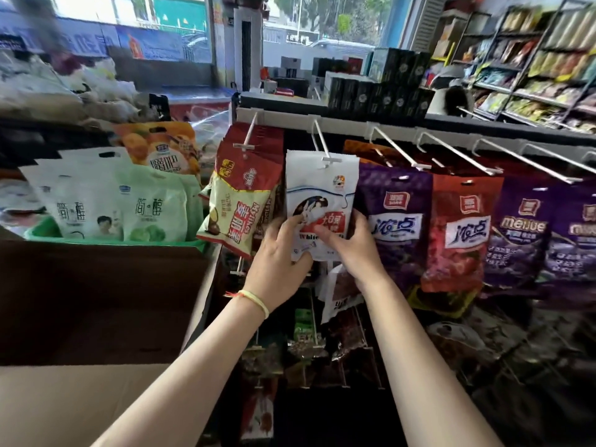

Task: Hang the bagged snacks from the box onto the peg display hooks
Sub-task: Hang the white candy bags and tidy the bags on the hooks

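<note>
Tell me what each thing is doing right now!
white snack bag: hanging on a peg hook, held at its bottom by both hands.
left hand: grips the bag's lower left corner.
right hand: holds the bag's lower right edge.
peg hook: carries the white bag.
red and green bags: hanging, tilted.
purple bag: hanging.
cardboard box: open.

- Your forearms are bare, with no sleeves showing in the head view.
- Your left wrist carries a thin pale-yellow band point(256, 301).
- A small red-orange thread tassel point(233, 295) sticks out beside it.
</note>
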{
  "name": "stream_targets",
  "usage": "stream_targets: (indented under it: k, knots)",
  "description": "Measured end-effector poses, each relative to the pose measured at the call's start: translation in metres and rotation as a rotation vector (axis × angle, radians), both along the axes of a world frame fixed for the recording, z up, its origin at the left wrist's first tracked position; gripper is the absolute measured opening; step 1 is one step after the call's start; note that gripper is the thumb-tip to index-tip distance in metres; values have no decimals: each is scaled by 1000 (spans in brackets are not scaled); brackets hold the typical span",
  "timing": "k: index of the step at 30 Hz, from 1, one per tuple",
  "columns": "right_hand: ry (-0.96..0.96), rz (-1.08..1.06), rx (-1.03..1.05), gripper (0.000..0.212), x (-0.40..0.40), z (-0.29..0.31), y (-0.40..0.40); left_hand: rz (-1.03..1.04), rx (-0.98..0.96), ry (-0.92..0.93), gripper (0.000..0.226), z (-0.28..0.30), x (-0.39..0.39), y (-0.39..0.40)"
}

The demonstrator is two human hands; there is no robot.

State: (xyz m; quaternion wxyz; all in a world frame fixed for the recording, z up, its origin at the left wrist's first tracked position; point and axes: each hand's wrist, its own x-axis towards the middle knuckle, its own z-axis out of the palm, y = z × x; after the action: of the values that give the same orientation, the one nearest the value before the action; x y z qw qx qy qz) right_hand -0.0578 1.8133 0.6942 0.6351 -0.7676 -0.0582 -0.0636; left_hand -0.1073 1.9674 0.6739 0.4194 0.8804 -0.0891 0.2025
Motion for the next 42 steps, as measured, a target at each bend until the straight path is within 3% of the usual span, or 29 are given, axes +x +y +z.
stream_targets:
  k: [8,12,16,19,25,32,38,41,42]
  knots:
    - [-64,-103,-95,39,1,-7,-13,21,-197,48,76,-3,1,-6]
    - [-102,-147,-138,24,-11,-13,-16,117,-386,48,57,-8,5,-4]
    - [26,10,51,38,-27,-13,-17,-11,-786,283,14,-6,2,-5]
    - [60,83,130,35,-33,-12,-16,-67,-870,296,18,-7,-1,-2]
    - [-44,-47,-22,34,-33,-19,-8,-7,-932,254,21,-9,-3,-4]
    - [39,91,132,24,-43,-29,-15,-135,-1064,336,32,-15,-7,4]
    - [89,70,215,23,-36,-35,-14,-161,-1172,389,23,-24,0,4]
    - [104,9,160,23,-31,-36,-15,-216,-1286,444,24,-30,2,4]
    - [69,-41,51,23,-29,-37,-17,-193,-1328,452,24,-31,3,4]
